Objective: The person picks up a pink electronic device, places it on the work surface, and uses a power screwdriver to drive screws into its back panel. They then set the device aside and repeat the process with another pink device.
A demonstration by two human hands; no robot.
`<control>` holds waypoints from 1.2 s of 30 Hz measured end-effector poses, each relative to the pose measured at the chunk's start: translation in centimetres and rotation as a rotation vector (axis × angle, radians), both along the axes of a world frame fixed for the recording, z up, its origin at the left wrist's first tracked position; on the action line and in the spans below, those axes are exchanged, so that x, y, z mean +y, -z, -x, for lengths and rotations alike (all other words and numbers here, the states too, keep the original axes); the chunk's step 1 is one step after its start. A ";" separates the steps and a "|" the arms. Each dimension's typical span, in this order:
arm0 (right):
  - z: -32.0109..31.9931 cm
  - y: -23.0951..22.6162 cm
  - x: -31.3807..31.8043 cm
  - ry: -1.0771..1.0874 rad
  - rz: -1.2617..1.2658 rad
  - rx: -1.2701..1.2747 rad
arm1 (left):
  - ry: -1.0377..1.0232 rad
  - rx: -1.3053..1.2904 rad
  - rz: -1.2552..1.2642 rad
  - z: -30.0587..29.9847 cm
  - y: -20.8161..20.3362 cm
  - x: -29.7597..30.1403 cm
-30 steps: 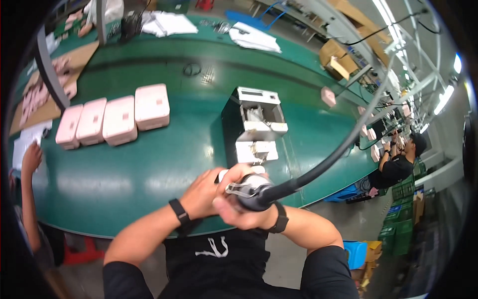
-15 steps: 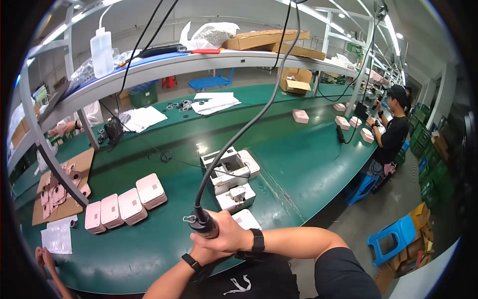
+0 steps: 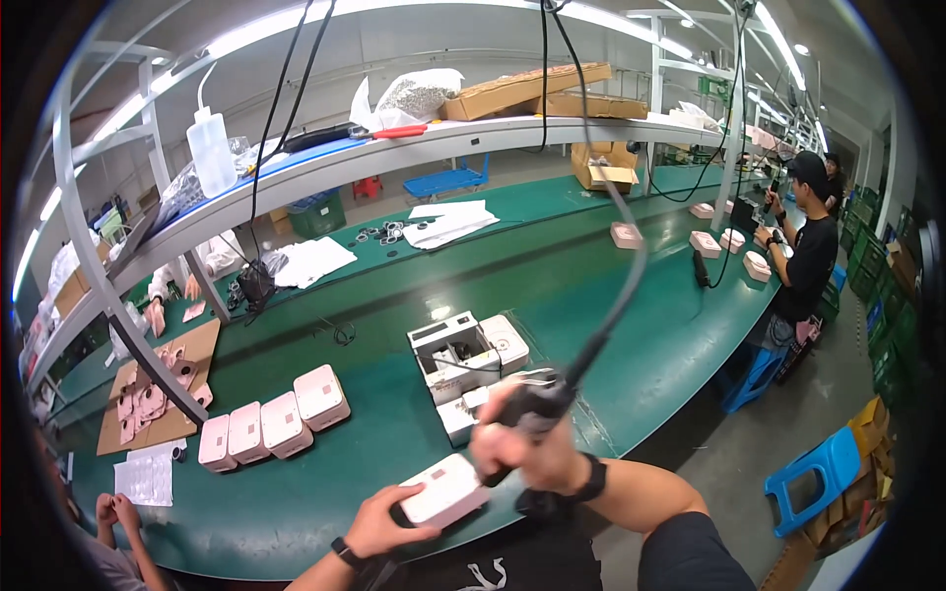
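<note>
My left hand grips the left end of a pale pink box-shaped housing, thumb at the near side and fingers at the far edge. The housing lies at the table's front edge. In my right hand is a black corded electric screwdriver, tilted, its cable running up overhead; the hand is somewhat blurred. Its lower end is near the housing's right end, and whether they touch I cannot tell. Just beyond stands a white open-topped device with a smaller white unit before it, partly hidden. A pink housing sits beside the device.
Several pink housings stand in a row at left, near cardboard with pink parts. Another person's hands are at the left edge. A co-worker stands at the right. A shelf spans the green table.
My right hand has swung the screwdriver to the right and tilted it. My left hand, formerly beneath the right hand, now holds the pink housing. The view has shifted slightly.
</note>
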State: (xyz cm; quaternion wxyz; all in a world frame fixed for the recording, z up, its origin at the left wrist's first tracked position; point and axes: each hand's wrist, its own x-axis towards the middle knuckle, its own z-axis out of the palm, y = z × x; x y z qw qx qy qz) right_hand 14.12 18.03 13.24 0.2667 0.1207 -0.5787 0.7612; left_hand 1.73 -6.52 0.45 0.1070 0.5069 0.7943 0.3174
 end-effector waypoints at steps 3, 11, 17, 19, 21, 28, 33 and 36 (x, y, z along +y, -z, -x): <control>-1.5 0.8 4.0 0.220 -0.105 -0.004 | -0.078 -0.648 -0.208 1.0 1.5 -2.6; -3.4 8.4 9.1 0.714 -0.230 -0.282 | -0.241 -1.893 -0.473 7.4 3.6 0.4; -3.4 8.6 9.3 0.704 -0.249 -0.316 | -0.370 -1.521 -0.783 14.3 4.8 8.5; -3.0 8.7 9.0 0.700 -0.265 -0.302 | -0.326 -1.342 -0.818 15.4 4.6 9.6; -2.8 8.8 9.2 0.712 -0.276 -0.305 | -0.436 -0.669 -0.753 15.8 3.5 11.3; -2.7 8.5 9.0 0.676 -0.194 -0.288 | -0.843 0.701 0.267 18.3 1.0 4.8; -2.4 8.5 9.3 0.708 -0.127 -0.364 | -0.531 0.615 0.231 15.3 1.5 2.8; -2.7 8.7 9.9 0.637 -0.106 -0.348 | -0.307 0.590 0.193 9.0 -0.6 1.6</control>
